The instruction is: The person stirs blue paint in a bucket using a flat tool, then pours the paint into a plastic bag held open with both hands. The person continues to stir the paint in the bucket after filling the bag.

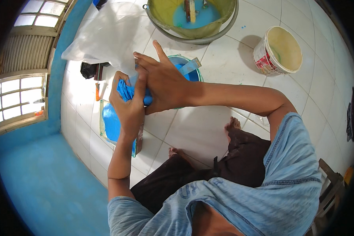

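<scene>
Closest to the camera is your light blue T-shirt (259, 200), and past it your dark trousers (244, 161). In front of you, your left hand (129, 108) has its fingers closed around a crumpled blue plastic bundle (124, 91). Your right hand (167, 84) lies against the left one; two of its fingers are stretched apart, but I cannot tell if the others grip something. A translucent plastic bag (106, 33) spreads from your hands toward the upper left; its joining with the bundle is hidden.

Below the hands, on the white tiled floor (192, 129), a tray with blue paint (112, 122) lies under your left forearm. A bucket (201, 74) with blue inside stands partly behind your right hand, a paint-stained strip (190, 66) leaning across it. Left of your hands are an orange handle (97, 93) and a black plastic bag (89, 70). Farther on, a large basin (161, 15) holds bluish liquid and a wooden stick (192, 11), and at its right stands a whitish pail (263, 59). At far left is a barred window (19, 96) in the blue wall (47, 177).
</scene>
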Motion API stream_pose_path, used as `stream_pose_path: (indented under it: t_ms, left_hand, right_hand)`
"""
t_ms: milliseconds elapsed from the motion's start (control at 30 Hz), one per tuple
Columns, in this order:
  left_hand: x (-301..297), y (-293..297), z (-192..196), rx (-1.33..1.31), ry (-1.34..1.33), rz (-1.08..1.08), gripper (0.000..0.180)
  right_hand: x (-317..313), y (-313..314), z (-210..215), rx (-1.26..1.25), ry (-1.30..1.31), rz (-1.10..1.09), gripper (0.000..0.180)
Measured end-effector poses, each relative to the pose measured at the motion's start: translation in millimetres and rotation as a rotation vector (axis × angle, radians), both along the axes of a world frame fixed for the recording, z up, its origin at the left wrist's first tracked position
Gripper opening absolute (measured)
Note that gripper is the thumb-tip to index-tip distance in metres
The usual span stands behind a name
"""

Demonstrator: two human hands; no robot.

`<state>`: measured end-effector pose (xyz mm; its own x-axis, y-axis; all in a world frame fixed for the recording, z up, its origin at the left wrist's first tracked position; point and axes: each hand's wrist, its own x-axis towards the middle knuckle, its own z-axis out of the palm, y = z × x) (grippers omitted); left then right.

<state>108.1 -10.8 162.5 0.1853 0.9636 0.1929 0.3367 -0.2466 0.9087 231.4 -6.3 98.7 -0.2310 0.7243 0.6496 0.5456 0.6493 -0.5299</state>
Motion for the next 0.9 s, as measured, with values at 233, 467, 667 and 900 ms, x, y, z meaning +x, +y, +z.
stream_pose_path:
  t_ms: [233,467,667,900]
  left_hand:
    - [-2.8,-0.7,-8.8,0.277,0.199,0.009,0.036]
    - [-2.5,17.7,-4.3,0.261,0.186,-0.049,0.032]
    - [-10.9,19.7,-4.2,0.133,0.057,-0.221,0.014]
    - [-2.2,14.7,0.4,-0.084,-0.354,-0.172,0.03]
  right_hand:
    - [2.4,6.8,4.4,-0.168,0.018,0.177,0.039]
    - [13.3,16.7,12.3,-0.474,0.168,0.331,0.044]
    - [7.7,25.3,9.1,-0.385,0.193,0.457,0.037]
    - [-8.3,26.7,3.5,-0.051,-0.068,0.248,0.037]
